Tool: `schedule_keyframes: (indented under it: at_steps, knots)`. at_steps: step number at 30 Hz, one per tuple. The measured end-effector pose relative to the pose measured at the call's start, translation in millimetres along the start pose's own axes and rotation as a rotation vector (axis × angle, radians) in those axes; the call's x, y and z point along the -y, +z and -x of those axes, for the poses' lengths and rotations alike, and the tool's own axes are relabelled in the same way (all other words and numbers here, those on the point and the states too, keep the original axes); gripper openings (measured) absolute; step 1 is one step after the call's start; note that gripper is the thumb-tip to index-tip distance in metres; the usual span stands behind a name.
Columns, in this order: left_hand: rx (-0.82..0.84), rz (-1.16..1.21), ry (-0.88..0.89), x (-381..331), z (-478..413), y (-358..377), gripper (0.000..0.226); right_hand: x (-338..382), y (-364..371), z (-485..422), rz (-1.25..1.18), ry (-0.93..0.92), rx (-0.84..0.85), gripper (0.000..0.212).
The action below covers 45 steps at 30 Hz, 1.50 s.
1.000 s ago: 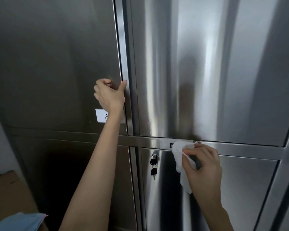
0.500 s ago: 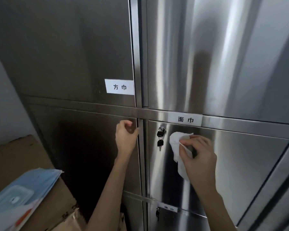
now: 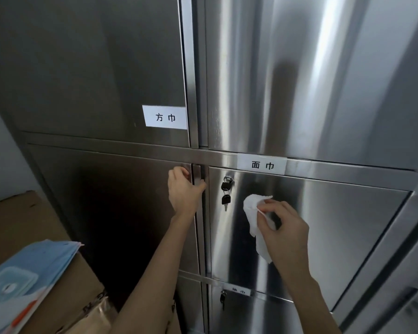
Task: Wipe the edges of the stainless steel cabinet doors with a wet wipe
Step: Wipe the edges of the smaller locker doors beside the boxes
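Both forearms reach up from the bottom of the frame; left hand at frame centre, fingers curled at the right edge of the lower-left door, thumb across the vertical post. Wet wipe: white, crumpled, hanging in a loose fold right of centre, at the face of the lower-right door, just right of the padlock. Right hand pinches the wipe between thumb and curled fingers.
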<state>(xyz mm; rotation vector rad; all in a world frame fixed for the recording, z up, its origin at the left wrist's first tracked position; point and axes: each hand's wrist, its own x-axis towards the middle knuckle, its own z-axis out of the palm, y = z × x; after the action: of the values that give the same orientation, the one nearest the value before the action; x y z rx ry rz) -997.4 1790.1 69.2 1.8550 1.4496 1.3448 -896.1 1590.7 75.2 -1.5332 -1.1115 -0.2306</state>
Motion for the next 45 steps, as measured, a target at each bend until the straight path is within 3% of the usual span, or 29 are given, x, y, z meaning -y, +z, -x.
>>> schedule_keyframes:
  at_steps: [9,17,22,27,30,34,38,45]
  knots:
    - [0.104,-0.007,-0.003,5.9,18.0,-14.4,0.041,2.9,0.6,8.3,-0.032,-0.033,0.04,0.016]
    - [0.134,0.187,0.06,24.7,71.8,-63.2,0.019,15.1,-12.1,40.2,-0.073,-0.082,0.11,0.018]
    - [0.246,0.327,0.056,17.9,117.0,-103.0,0.014,26.7,-36.1,68.3,-0.127,-0.135,0.118,0.016]
    - [0.262,0.468,-0.011,-0.4,172.8,-136.0,0.029,40.7,-60.8,97.6,-0.214,-0.198,0.073,0.005]
    - [0.235,0.518,-0.026,-12.2,201.4,-151.8,0.03,48.1,-71.2,118.8,-0.268,-0.197,0.078,0.017]
    - [0.233,0.475,0.03,-32.8,228.5,-171.3,0.036,57.3,-72.3,142.0,-0.286,-0.142,0.101,0.005]
    - [0.299,0.444,0.069,-45.5,246.4,-184.6,0.045,65.9,-72.8,149.1,-0.299,-0.132,0.053,0.011]
    - [0.386,0.49,0.005,-35.3,269.4,-181.8,0.035,72.1,-85.9,149.8,-0.312,-0.152,0.013,0.01]
